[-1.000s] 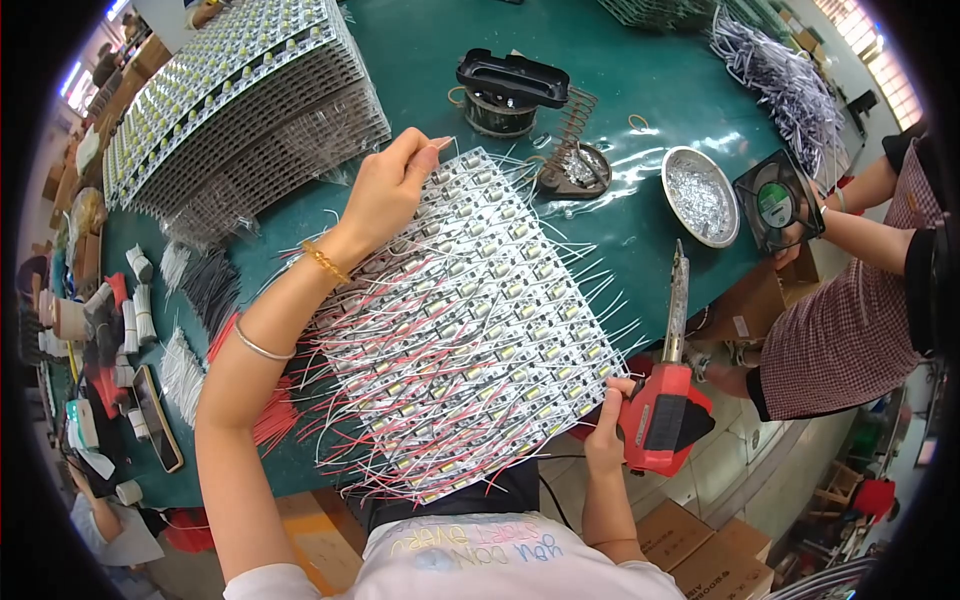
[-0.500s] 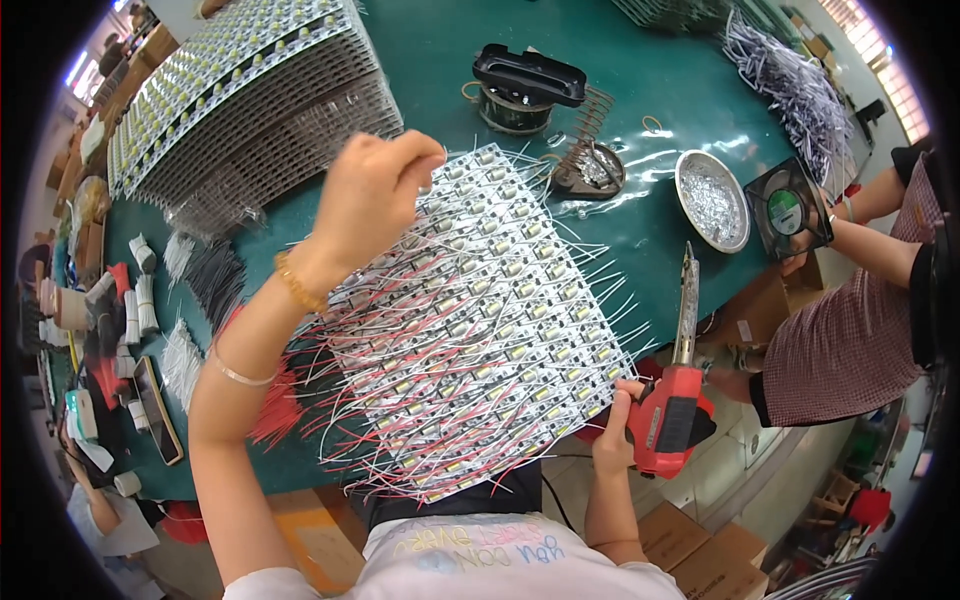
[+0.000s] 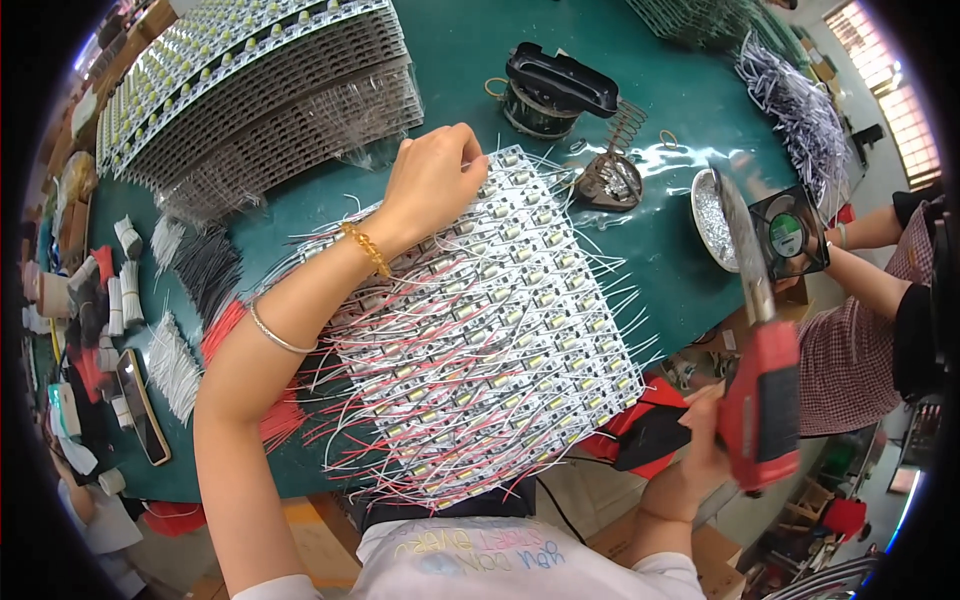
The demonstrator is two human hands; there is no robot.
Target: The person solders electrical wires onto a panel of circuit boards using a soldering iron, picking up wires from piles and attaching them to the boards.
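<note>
Head view: left fingers [image 3: 474, 180] narrow, contents unclear, over one wired panel [image 3: 510, 310]; right fingers [image 3: 705, 408] around one soldering gun [image 3: 764, 405].

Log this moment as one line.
left hand: at far edge of board panel | right hand: holding red soldering gun | nearby: metal bowl, black fan

Green tabletop [image 3: 690, 305], glossy, white glare [image 3: 680, 158] toward right side; bright gridded window [image 3: 893, 90] at upper right; pale grey floor [image 3: 590, 488] below near edge.
</note>
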